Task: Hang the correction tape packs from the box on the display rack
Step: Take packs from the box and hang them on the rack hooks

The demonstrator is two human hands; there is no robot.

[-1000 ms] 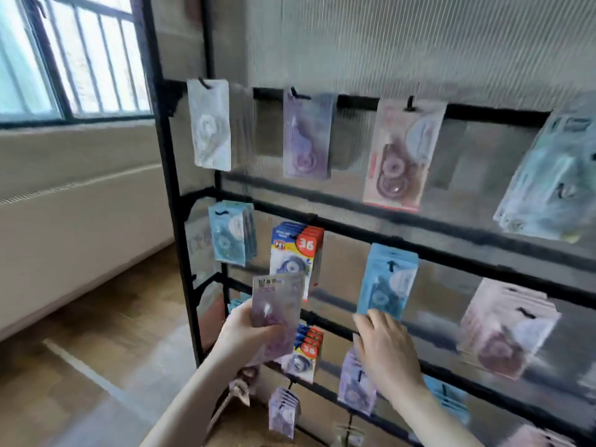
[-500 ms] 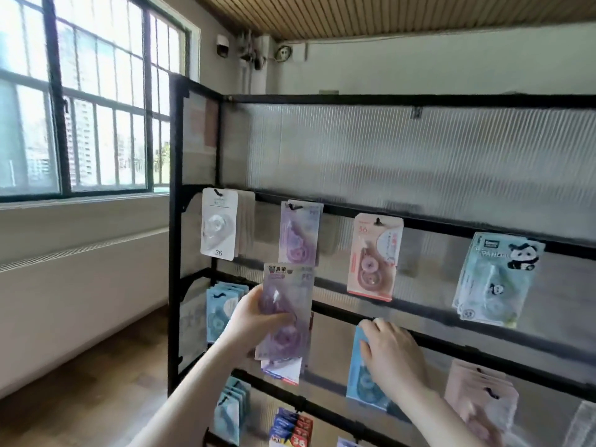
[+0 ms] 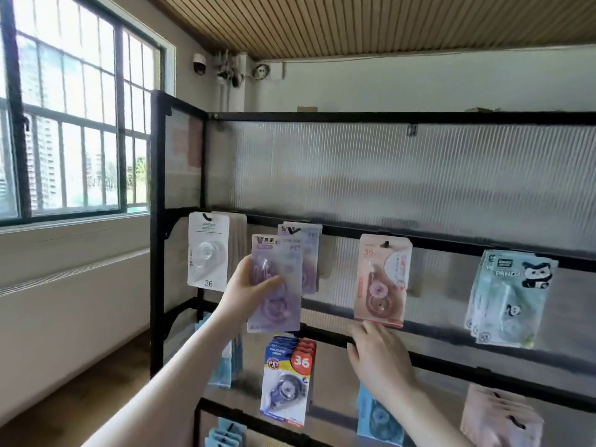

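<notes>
Your left hand grips the lilac blister-carded correction tape pack just below its matching hung purple packs, lining it up for that hook, while your right hand, fingers relaxed, steadies on the black metal display rack

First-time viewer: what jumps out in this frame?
The left hand holds a purple correction tape pack up just in front of the matching purple packs already hanging on the black display rack. The right hand rests lower on a crossbar, below a pink pack. Far right hang blue panda packs.
</notes>
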